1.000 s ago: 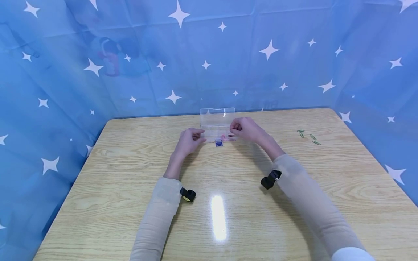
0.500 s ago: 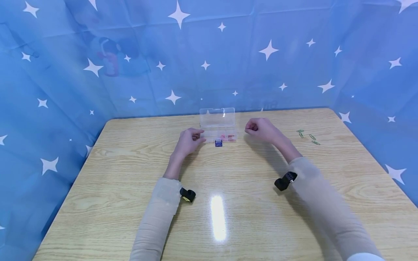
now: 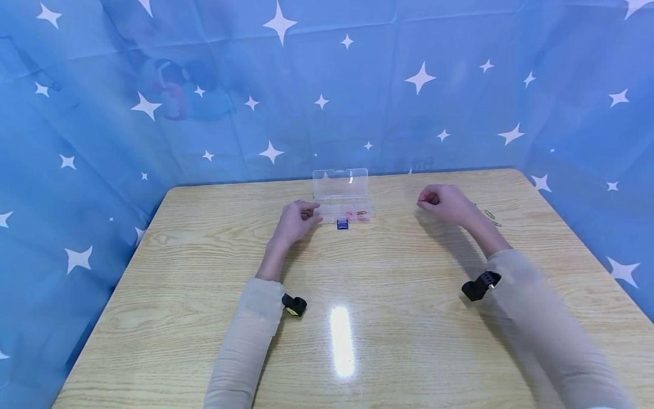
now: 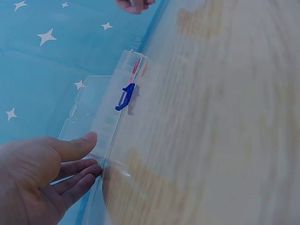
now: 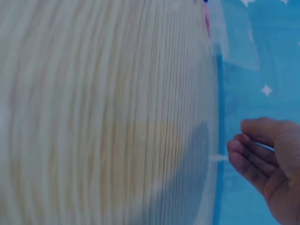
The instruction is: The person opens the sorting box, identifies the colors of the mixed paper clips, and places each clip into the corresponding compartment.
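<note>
Head view. A clear plastic organizer box (image 3: 341,200) is found at the far middle of the counter (image 3: 357,318), its lid standing open and a blue latch (image 3: 342,224) at its near edge. Red paper clips (image 3: 356,215) are seen already lying in a right-hand compartment of the box. Green paper clips (image 3: 491,217) are seen loose on the counter, well apart from the box to the right; these are judged to be what is left to sort. The left hand (image 3: 296,220) rests against the left end of the box, fingers relaxed and touching it. The right hand (image 3: 443,202) hangs between the box and the green clips, near the latter, fingers curled with nothing seen in them. The counter is a pale wood-grain laminate, smooth enough to carry a bright glare. Blue star-printed cloth (image 3: 327,85) encloses the scene.

Left wrist view. The left hand (image 4: 40,176) is seen with fingers extended, the tips touching the corner of the box (image 4: 101,119). The box walls are thin, transparent and rigid, with partitions inside; the latch (image 4: 125,96) is opaque blue plastic. Red clips (image 4: 137,66) show through the far end.

Right wrist view. The picture is blurred. The right hand (image 5: 269,159) is seen loosely clenched and empty above the counter (image 5: 103,117).
</note>
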`<state>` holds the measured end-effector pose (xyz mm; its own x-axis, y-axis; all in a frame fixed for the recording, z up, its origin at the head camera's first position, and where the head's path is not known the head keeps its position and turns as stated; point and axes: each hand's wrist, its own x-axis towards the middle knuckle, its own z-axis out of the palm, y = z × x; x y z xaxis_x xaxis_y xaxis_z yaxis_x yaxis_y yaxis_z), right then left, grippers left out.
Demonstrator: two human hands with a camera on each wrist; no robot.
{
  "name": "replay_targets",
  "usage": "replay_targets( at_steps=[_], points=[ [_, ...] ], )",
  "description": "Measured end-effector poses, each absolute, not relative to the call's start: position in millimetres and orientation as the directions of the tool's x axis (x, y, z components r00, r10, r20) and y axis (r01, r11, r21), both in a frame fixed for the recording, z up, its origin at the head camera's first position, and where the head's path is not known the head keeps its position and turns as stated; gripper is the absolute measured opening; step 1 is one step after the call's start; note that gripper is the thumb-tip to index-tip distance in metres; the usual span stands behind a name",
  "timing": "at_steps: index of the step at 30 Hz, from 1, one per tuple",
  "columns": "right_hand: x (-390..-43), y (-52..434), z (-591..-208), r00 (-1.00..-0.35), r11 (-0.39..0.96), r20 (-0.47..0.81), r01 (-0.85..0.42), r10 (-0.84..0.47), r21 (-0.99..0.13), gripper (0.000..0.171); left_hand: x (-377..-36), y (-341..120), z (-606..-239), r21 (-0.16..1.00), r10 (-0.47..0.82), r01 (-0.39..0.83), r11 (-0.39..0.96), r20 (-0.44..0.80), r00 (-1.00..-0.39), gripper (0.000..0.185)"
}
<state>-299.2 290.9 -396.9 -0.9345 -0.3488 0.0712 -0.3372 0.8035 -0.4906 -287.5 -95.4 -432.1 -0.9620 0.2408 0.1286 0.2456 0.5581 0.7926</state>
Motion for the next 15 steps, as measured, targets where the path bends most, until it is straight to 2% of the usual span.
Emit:
replay_targets(
  at_steps=[7, 15],
  points=[
    [-290.1, 324.8, -398.9, -0.939, 0.827, 0.119, -0.339, -0.321, -0.448, 0.014, -287.5, -96.1, -432.1, 0.789, 0.244, 0.253, 0.560, 0.135, -0.960, 0.036],
    [-279.8, 358.2, -401.4, -0.956, 0.851, 0.117, -0.292, -0.268, -0.437, 0.019, -286.8, -95.1, -432.2, 0.789, 0.248, 0.256, 0.559, 0.136, -0.959, 0.036]
  ],
)
